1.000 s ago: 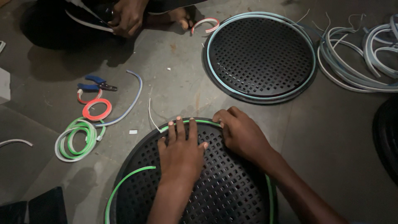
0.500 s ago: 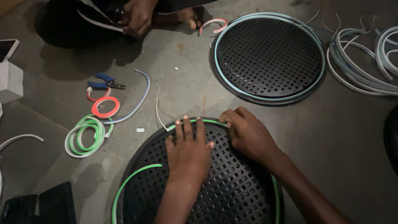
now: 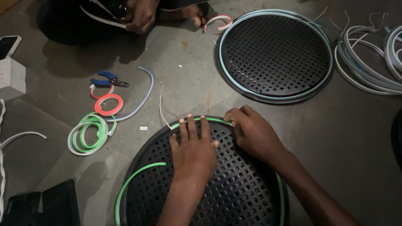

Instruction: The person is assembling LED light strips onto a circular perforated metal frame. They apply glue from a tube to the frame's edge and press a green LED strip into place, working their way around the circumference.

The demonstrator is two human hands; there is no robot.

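- On the floor in front of the person, a black perforated round panel lies flat, with a green strip running along its rim groove.
- The left hand rests palm-down on the mesh, fingers spread, fingertips pressing the green strip at the top edge.
- The right hand is curled over the rim just beside it, fingers bent onto the strip; whether it pinches or only presses I cannot tell.
- Judgement: the strip seats best if pressed in short stretches along the groove, one hand anchoring the seated part.
- Part of the rim at upper left shows no strip; a thin white wire end sticks out there and could snag.
- Nearby lie a green coil, a red coil and blue-handled cutters.
- A second panel with pale blue strip lies well apart; another person's hands work beyond.
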